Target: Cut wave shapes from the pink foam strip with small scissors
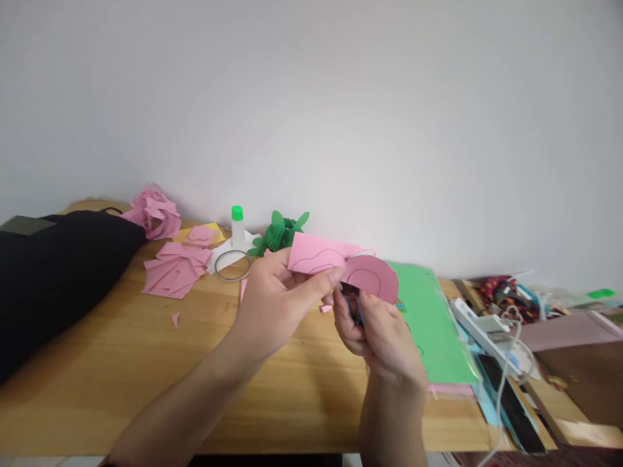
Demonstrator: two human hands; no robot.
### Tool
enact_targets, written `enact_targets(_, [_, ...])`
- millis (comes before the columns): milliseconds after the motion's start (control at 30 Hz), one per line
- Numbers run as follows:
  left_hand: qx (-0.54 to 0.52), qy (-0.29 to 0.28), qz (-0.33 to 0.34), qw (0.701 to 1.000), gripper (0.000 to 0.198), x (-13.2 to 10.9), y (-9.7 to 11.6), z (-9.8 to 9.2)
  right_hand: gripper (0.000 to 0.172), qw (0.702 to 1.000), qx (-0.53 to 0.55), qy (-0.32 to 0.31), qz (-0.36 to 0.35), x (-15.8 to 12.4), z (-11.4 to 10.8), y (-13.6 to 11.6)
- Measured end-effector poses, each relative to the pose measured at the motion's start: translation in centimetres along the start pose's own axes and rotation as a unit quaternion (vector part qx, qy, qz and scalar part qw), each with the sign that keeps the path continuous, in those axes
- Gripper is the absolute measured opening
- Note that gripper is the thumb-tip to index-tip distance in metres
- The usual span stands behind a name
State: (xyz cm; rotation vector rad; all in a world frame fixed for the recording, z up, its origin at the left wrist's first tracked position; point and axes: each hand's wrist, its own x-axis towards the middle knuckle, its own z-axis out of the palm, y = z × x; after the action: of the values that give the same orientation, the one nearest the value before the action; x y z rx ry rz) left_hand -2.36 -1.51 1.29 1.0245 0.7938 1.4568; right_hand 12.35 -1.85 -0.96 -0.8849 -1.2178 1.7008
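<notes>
A piece of pink paper point(318, 253) with drawn outlines is pinched between the thumb and fingers of my left hand point(277, 298). Its right part curves round, with a spiral-like line drawn on it. My right hand point(384, 331) is closed on small dark-handled scissors point(354, 303) just below the paper. The blades are mostly hidden by the paper and fingers, so how far they are apart cannot be seen. Behind the paper stands a folded green paper figure point(283, 233).
Pink folded paper point(178, 267), a glue bottle point(237, 227) with a green cap and a metal ring point(233, 266) lie left. Green sheets point(438, 331), a white power strip point(479, 331) and a dark phone-like object point(509, 402) are right. A black bag-like item point(63, 279) covers the left edge.
</notes>
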Motion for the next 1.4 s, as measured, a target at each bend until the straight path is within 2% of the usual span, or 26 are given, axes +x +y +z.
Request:
enact_targets(567, [-0.028,-0.009,-0.024,0.999,0.018,-0.03,0.25,0.01,0.043,1.0,-0.024,-0.014,-0.005,-0.07,-0.69,-0.06])
enact_targets(900, [-0.028,-0.045,-0.02,0.998,0.019,0.14,0.2,-0.4,0.046,0.998,-0.055,-0.01,0.002,-0.26,-0.99,-0.27])
enact_targets(1400, [0.007,-0.03,0.003,1.0,0.017,0.07,-0.2,-0.53,0.044,0.998,-0.059,0.002,-0.017,-0.25,-0.58,-0.39])
